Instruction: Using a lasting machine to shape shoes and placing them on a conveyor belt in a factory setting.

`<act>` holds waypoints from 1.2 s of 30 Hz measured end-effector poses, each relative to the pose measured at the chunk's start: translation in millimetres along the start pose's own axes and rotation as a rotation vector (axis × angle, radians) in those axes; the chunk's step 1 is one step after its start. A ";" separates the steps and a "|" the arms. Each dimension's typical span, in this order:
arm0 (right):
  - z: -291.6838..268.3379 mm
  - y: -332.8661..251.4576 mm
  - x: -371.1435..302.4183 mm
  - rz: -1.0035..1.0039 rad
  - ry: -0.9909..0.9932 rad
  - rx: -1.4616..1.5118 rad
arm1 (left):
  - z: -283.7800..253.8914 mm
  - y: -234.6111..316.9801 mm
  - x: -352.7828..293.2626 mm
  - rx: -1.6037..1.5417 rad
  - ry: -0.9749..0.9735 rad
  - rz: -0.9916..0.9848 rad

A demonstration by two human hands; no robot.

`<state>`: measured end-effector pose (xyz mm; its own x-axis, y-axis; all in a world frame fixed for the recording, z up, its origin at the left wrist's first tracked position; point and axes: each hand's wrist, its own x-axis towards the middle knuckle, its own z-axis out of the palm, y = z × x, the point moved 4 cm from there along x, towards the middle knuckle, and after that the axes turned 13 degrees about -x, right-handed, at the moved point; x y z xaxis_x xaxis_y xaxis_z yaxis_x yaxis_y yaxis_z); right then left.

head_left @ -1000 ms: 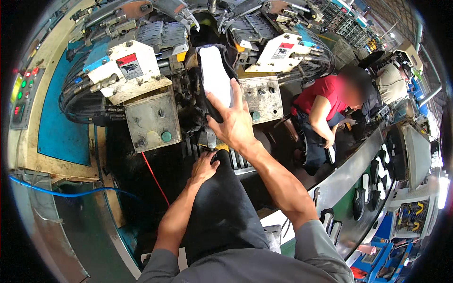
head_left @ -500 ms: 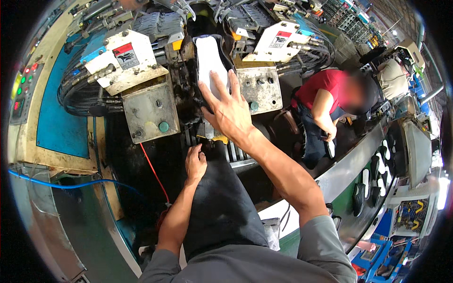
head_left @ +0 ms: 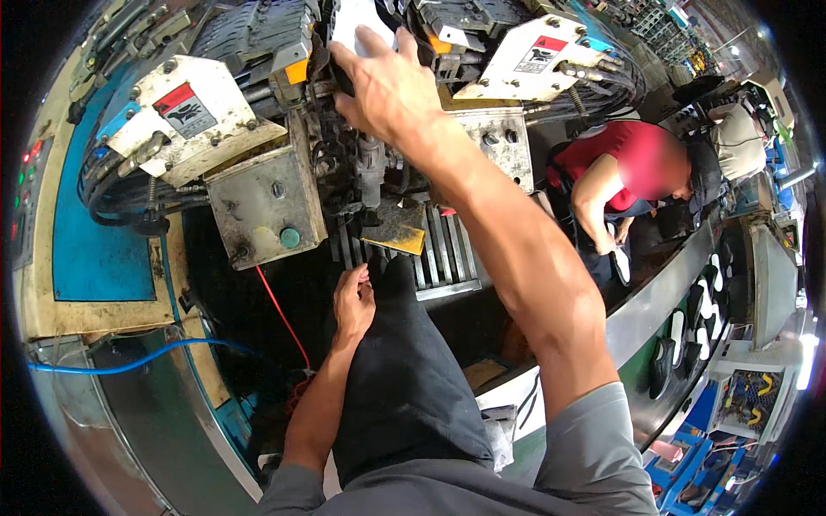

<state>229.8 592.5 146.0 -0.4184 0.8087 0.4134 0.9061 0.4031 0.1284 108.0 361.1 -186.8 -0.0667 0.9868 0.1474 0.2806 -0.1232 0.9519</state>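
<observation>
a: what takes up the most room?
b: a grimy hydraulic machine (head_left: 370, 168), across the top of the frame, with a white warning-labelled guard plate (head_left: 185, 120) at upper left and another (head_left: 529, 60) at upper right.
a: next in size?
b: a metal-edged conveyor bench (head_left: 658, 297), slanting down the right side, black-and-white shoes (head_left: 684, 335) lying on it. then a blue panel (head_left: 103, 232) on the left edge, and a seated co-worker in a red shirt (head_left: 619, 155), right of centre, bent over a shoe.
a: smaller still?
b: the grey control box (head_left: 262, 202), left of centre, with a red cord (head_left: 282, 316) in view below it.
a: and the wearer's hands?
b: the right hand (head_left: 391, 86) is at top centre, fingers spread and unclenched, laid on the near end of a black shoe (head_left: 353, 21), white face up, partly cut off by the top edge, between the machine's two sides.
a: the left?
b: the left hand (head_left: 353, 303), centre of the frame, beside the dark trouser leg (head_left: 404, 370), below a yellow-edged block (head_left: 394, 234). its fingers are half curled; i cannot tell whether they grip anything.
a: smallest?
b: a green button (head_left: 290, 237) on that box.
</observation>
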 end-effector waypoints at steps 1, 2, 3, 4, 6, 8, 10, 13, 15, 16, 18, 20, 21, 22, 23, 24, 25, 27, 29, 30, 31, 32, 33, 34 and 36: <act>1.5 2.5 6.7 -0.005 0.004 -0.019 | 1.4 -1.1 1.7 -0.025 -0.006 -0.026; 1.7 2.1 7.2 -0.005 -0.001 -0.016 | 2.6 -2.2 1.6 -0.049 -0.007 -0.056; -0.3 2.0 4.8 0.003 0.039 -0.014 | 2.7 -2.6 3.2 -0.050 -0.010 -0.061; -3.0 2.3 2.0 0.013 0.078 -0.014 | 1.3 -2.0 5.6 -0.045 0.001 -0.033; -7.1 -0.1 5.9 -0.002 0.157 0.006 | -1.4 -8.9 6.9 -0.040 0.008 0.001; -11.5 -4.7 9.9 0.060 0.105 -0.028 | 0.2 -14.9 5.2 -0.053 -0.038 -0.072; -13.9 -5.1 14.1 0.074 0.100 -0.054 | 4.1 -14.7 4.1 -0.061 -0.060 -0.095; -20.2 0.8 20.2 0.073 0.120 0.070 | 7.2 -9.3 5.9 -0.077 -0.088 -0.090; -21.7 -3.9 25.8 0.107 0.027 0.036 | 0.1 -10.9 1.3 -0.008 -0.023 -0.005; -20.3 -1.7 23.3 0.114 0.060 0.037 | 2.3 -7.1 -1.0 -0.009 -0.035 0.007; -11.9 1.9 11.5 0.115 0.120 0.119 | 6.6 5.7 -1.6 0.074 -0.070 0.028; 2.1 12.8 -26.0 0.053 0.328 0.140 | 27.0 37.5 -8.9 -0.014 -0.104 0.069; -5.7 -1.6 -61.0 0.051 0.339 0.213 | 25.8 51.7 -22.7 -0.075 -0.093 0.070; -8.2 -11.3 -103.3 0.095 0.358 0.408 | 32.5 65.9 -34.4 -0.138 -0.119 -0.011; -6.7 -18.6 -149.9 0.124 0.347 0.484 | 43.4 72.7 -47.6 -0.170 -0.166 -0.001; 3.1 -23.0 -207.0 0.206 0.233 0.492 | 56.2 77.6 -63.1 -0.204 -0.220 0.004; 12.0 -22.6 -273.5 0.284 0.167 0.489 | 69.8 88.4 -77.6 -0.148 -0.294 0.006; 25.0 -25.2 -427.8 0.607 0.043 0.452 | 94.7 110.9 -106.5 -0.223 -0.465 -0.083; 25.5 -19.5 -611.6 0.972 -0.118 0.357 | 114.2 126.4 -136.0 -0.067 -0.577 0.107; 10.1 -20.7 -719.4 1.128 -0.109 0.130 | 130.7 136.2 -150.1 0.077 -0.623 0.321; -16.6 -23.6 -795.4 1.258 -0.143 0.156 | 130.5 131.0 -158.6 0.156 -0.680 0.345; -50.5 -27.0 -860.4 1.331 -0.329 -0.036 | 126.8 125.9 -160.7 0.238 -0.734 0.375; -84.0 -30.8 -921.5 1.393 -0.569 -0.227 | 125.4 123.5 -158.8 0.201 -0.710 0.385; -123.8 -36.0 -987.6 1.658 -0.514 -0.230 | 130.2 121.4 -159.3 0.152 -0.691 0.392; -183.7 -54.6 -1074.2 2.030 -0.570 -0.315 | 130.5 110.5 -155.0 0.136 -0.733 0.417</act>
<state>641.2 -376.9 -139.5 0.9933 -0.0493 -0.1046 -0.0386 -0.9940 0.1022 274.4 208.2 -139.5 0.6909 0.6878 0.2226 0.2603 -0.5239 0.8111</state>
